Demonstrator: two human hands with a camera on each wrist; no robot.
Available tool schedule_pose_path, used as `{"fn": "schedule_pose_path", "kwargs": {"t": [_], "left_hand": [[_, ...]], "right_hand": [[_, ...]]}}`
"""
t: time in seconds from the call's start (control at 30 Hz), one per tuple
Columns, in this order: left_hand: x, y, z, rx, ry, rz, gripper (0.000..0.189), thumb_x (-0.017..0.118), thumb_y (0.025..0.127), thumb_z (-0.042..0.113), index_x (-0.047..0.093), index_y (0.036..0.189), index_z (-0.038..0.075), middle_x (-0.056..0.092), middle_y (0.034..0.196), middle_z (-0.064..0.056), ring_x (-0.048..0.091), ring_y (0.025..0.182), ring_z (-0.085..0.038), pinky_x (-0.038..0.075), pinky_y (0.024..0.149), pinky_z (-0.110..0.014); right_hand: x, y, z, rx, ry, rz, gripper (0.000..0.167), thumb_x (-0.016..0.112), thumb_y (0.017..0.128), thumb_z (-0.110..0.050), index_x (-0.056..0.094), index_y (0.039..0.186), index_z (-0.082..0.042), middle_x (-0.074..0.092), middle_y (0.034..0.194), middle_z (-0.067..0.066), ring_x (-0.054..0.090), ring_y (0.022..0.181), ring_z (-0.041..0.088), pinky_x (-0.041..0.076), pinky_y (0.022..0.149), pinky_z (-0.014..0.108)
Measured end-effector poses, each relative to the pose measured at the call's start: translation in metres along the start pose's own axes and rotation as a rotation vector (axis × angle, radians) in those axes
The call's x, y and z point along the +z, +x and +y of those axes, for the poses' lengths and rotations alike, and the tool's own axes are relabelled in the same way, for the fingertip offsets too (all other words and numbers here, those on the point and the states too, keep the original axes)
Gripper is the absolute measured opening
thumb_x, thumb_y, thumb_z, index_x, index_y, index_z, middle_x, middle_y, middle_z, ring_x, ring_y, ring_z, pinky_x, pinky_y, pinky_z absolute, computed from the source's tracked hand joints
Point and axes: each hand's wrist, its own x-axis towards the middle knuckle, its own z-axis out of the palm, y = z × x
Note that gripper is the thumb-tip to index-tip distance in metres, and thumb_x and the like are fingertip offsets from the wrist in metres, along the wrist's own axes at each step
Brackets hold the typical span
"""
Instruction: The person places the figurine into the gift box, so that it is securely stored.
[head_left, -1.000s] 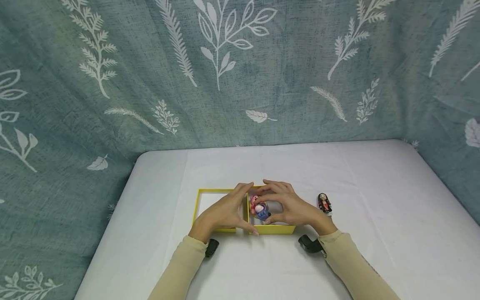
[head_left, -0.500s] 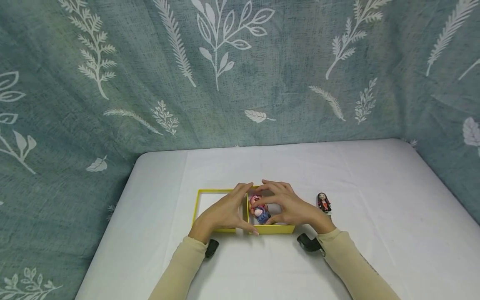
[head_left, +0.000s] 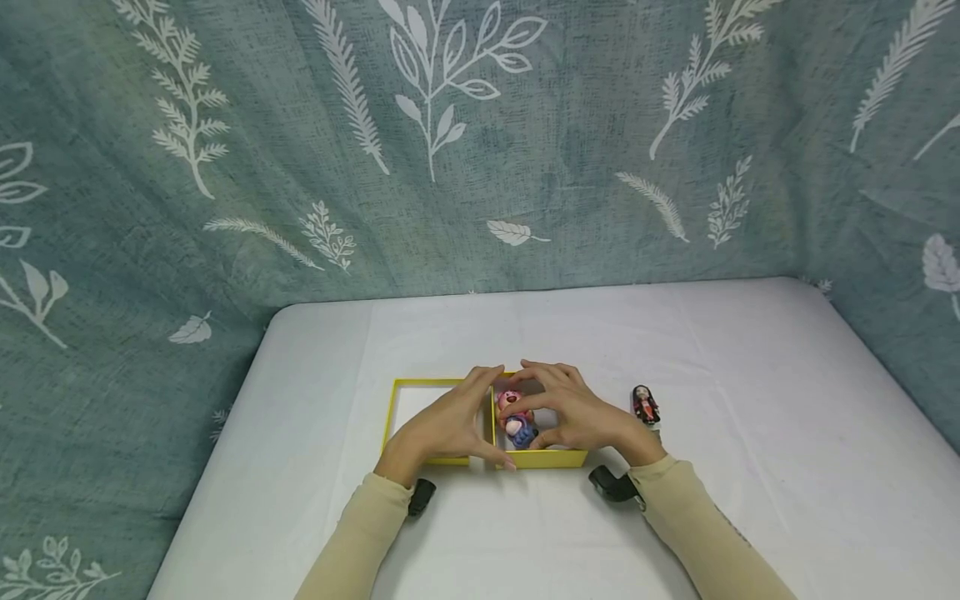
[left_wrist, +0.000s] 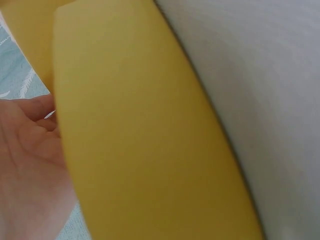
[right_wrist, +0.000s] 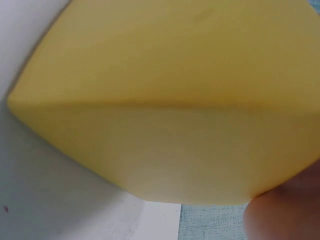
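- The surface (head_left: 675, 350) wears a smooth white cloth, and a grey-green curtain (head_left: 525, 125) printed with white leaves and ferns hangs close behind it and down both sides.
- Near the front of the surface lie two shallow yellow boxes side by side: the left box (head_left: 405, 387) and the right box (head_left: 551, 458), their walls touching or almost so.
- A small figurine (head_left: 516, 414) with a pink head and blue body sits inside the right box, close to the wall shared with the left box.
- The right hand (head_left: 573, 410) curls over the right box, its fingers arched around the figurine; whether they truly pinch it I cannot tell.
- The left hand (head_left: 450, 421) lies across the left box's right end, fingers fairly straight and resting against the shared wall.
- A second figurine (head_left: 645, 404), dark-haired in red and black, stands on the cloth just right of the right box, apart from both hands.
- Pale beige sleeves cover both forearms, with a black wrist device under each.
- Both wrist views are filled almost wholly by a blurred yellow box wall, with a sliver of palm or fingertip at the edge; nothing of the figurine shows there.
- Much of the right box's floor is hidden under the right hand.
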Motion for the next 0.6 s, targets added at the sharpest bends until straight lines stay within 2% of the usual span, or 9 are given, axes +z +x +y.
{"fn": "schedule_pose_path", "kwargs": {"t": [0.13, 0.4, 0.6], "left_hand": [[-0.0003, 0.0001, -0.0001, -0.007, 0.002, -0.001, 0.129, 0.084, 0.056, 0.068, 0.017, 0.157, 0.023, 0.030, 0.153, 0.005, 0.045, 0.134, -0.020, 0.044, 0.107, -0.042], [-0.0001, 0.0012, 0.0013, -0.007, 0.000, -0.002, 0.128, 0.087, 0.057, 0.063, 0.019, 0.156, 0.016, 0.032, 0.152, 0.004, 0.046, 0.133, -0.021, 0.044, 0.107, -0.043], [-0.0007, 0.0008, 0.0017, -0.016, 0.005, -0.007, 0.128, 0.086, 0.058, 0.064, 0.017, 0.156, 0.021, 0.031, 0.153, 0.003, 0.045, 0.134, -0.022, 0.044, 0.107, -0.043]], "right_hand": [[-0.0008, 0.0010, -0.0011, 0.009, -0.009, -0.007, 0.057, 0.090, 0.065, -0.024, 0.070, 0.119, -0.032, 0.049, 0.140, 0.010, 0.023, 0.145, 0.041, 0.018, 0.107, 0.064], [-0.0024, 0.0030, -0.0047, 0.046, -0.031, -0.042, 0.056, 0.089, 0.068, -0.024, 0.070, 0.119, -0.035, 0.052, 0.138, 0.008, 0.023, 0.145, 0.040, 0.018, 0.107, 0.064], [-0.0031, 0.0036, -0.0064, 0.050, -0.068, -0.058, 0.055, 0.088, 0.069, -0.022, 0.070, 0.117, -0.038, 0.051, 0.138, 0.008, 0.021, 0.146, 0.040, 0.016, 0.109, 0.063]]}}
